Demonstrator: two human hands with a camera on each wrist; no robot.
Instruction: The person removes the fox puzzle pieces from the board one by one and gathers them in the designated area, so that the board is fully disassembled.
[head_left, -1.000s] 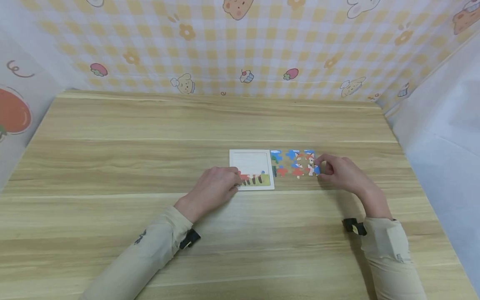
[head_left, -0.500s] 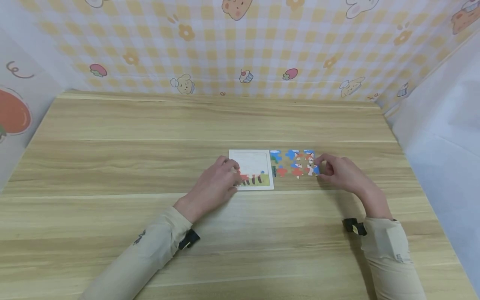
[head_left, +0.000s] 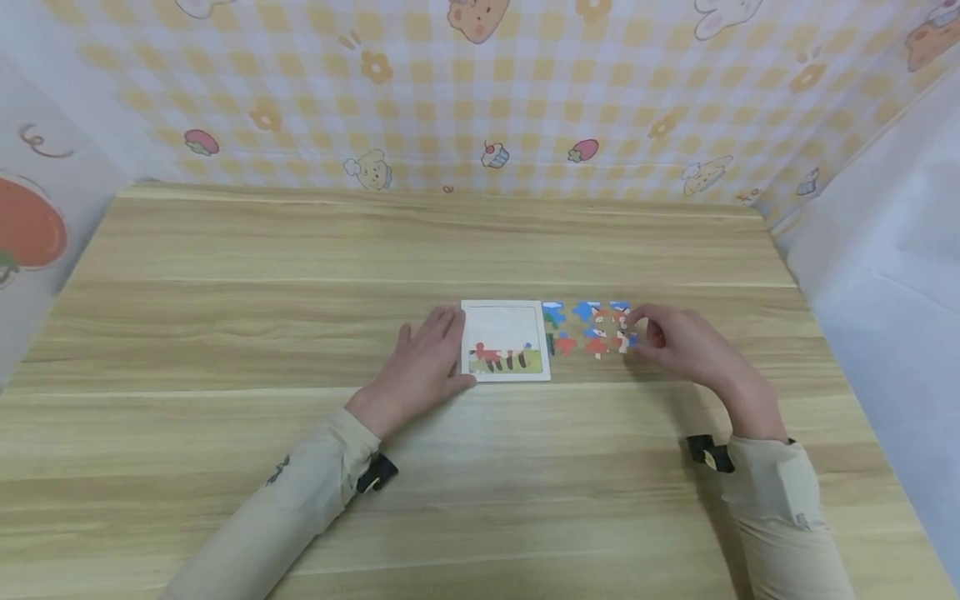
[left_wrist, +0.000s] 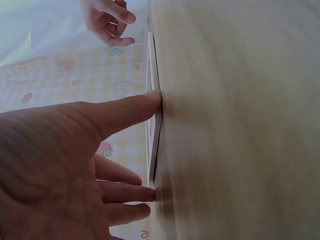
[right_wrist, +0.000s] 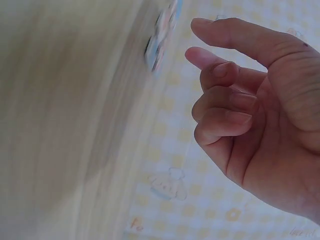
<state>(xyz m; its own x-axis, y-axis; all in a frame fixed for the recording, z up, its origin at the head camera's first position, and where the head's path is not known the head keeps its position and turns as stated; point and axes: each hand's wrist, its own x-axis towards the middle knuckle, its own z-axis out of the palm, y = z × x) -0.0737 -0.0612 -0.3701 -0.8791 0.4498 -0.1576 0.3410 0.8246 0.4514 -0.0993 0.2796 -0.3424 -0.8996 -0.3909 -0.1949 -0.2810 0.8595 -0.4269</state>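
The work in hand seems to be the handling of flat jigsaw pieces (head_left: 596, 345) beside a white puzzle tray (head_left: 513, 377). To do it well, in my judgement, the left hand (head_left: 414, 371) should give the tray only light support, so that it does not slide on the wooden surface (head_left: 525, 500). The right hand (head_left: 693, 354) would better take a piece by its outer edge, between thumb and index finger, and keep low, because such thin loose pieces could easily be pushed out of their rows.

The grip of the right hand has a clear gap between thumb and index finger, with nothing in it; the other fingers are bent toward the palm. The pieces lie in two short rows just to the right of the tray, and this grip is just beside their right end; whether a fingertip touches them, I cannot tell. The grip of the left hand is spread, with long, relaxed fingers along the tray's left side and the thumb at its near left corner. Inside the tray, a picture strip (head_left: 521, 360) covers the near part, and the far part is white.
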